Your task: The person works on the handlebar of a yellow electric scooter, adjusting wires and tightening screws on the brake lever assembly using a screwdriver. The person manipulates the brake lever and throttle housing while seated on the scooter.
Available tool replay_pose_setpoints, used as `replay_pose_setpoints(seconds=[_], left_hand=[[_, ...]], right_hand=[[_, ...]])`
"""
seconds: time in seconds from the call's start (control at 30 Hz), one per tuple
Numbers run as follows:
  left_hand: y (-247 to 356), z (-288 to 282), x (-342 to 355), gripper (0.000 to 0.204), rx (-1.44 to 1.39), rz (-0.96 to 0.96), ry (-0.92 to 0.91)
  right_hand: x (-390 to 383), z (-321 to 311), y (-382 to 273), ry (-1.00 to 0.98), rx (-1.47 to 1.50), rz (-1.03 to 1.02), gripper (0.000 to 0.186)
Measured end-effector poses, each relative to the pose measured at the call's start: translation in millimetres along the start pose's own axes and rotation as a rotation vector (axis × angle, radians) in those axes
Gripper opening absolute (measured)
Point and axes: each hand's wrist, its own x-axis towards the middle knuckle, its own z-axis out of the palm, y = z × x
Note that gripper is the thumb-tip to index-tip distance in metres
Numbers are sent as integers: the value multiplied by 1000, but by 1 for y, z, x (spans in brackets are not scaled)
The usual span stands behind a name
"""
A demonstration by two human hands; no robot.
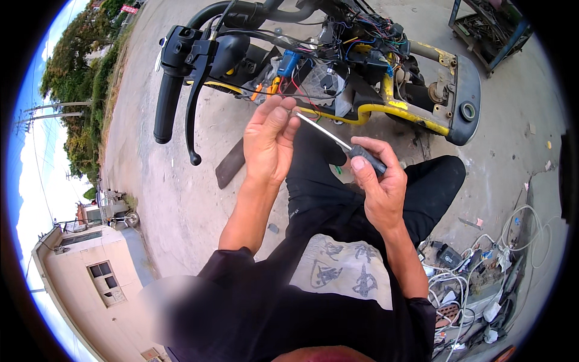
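My right hand (pixel 387 184) is closed round the dark handle of a screwdriver (pixel 324 131), whose bare metal shaft points up and to the left. At the shaft's tip, the thumb and fingers of my left hand (pixel 270 142) are pinched together. Whatever sits between those fingertips, if anything, is too small to make out. Just beyond both hands stands a stripped scooter with a yellow frame (pixel 389 114) and a tangle of exposed wires (pixel 356 45). A blue tool (pixel 289 63) and orange-handled pliers (pixel 275 84) lie in its open body.
The scooter's black handlebar grip (pixel 171 108) and brake lever (pixel 193 120) jut out left of my left hand. On the right, white cables (pixel 464 283) and scrap litter the concrete. A metal rack (pixel 494 36) stands far right, a pale building (pixel 90 265) at lower left.
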Motion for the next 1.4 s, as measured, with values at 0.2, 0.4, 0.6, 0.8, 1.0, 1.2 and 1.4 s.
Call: replay_pose_setpoints(seconds=[0.2, 0.4, 0.6, 0.8, 1.0, 1.2, 1.4], left_hand=[[2, 4, -1, 26, 68, 73, 12], [2, 7, 1, 24, -16, 79, -4], [7, 9, 0, 24, -21, 92, -10], [9, 11, 0, 24, -2, 74, -10], [13, 11, -1, 29, 49, 131, 7], [22, 18, 9, 27, 65, 155, -98], [33, 20, 27, 28, 42, 115, -60]], right_hand=[[4, -3, -1, -27, -13, 2, 32], [4, -3, 3, -40, -9, -30, 33], [6, 1, 2, -47, 64, -4, 33], [8, 2, 5, -60, 103, -33, 31], [21, 4, 11, -32, -472, -618, 29], [15, 24, 8, -62, 129, -38, 28], [27, 42, 14, -55, -22, -182, 32]])
